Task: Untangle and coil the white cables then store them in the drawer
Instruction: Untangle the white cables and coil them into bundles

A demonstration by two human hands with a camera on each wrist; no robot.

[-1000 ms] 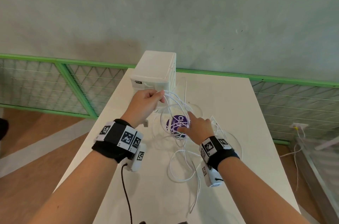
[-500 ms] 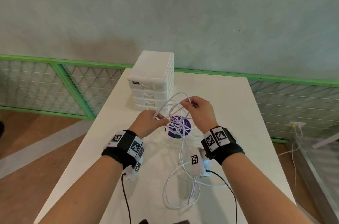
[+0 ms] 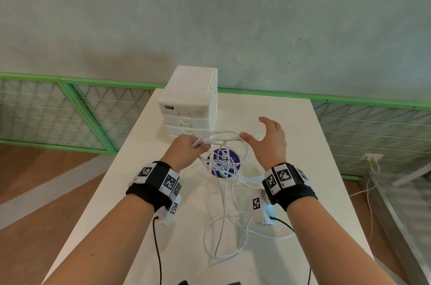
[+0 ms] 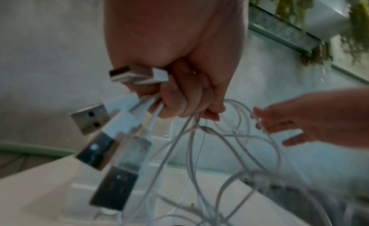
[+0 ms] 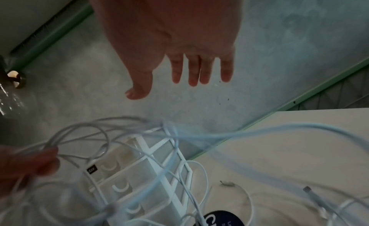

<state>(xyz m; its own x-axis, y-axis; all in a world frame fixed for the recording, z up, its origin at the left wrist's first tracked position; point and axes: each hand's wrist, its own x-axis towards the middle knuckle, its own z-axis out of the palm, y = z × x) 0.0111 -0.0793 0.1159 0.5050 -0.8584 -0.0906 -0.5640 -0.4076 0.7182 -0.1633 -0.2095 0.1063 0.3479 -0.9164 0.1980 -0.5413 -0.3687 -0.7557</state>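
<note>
My left hand [image 3: 186, 148] grips cables [image 3: 224, 163] bunched near USB plugs [image 4: 93, 117], loops hanging tangled over table [image 3: 291, 126]. Right hand [image 3: 268, 142] spread wide, empty. Cables light, limp, slippery; I judge best hold beside plug, one strand. Drawer [image 3: 186, 120] shut.

The right hand [image 3: 268, 142] has let go of the tangled thin white cables [image 3: 224, 158] and opened, moving right; the left hand [image 3: 186, 149] has lifted its bunch slightly.
</note>
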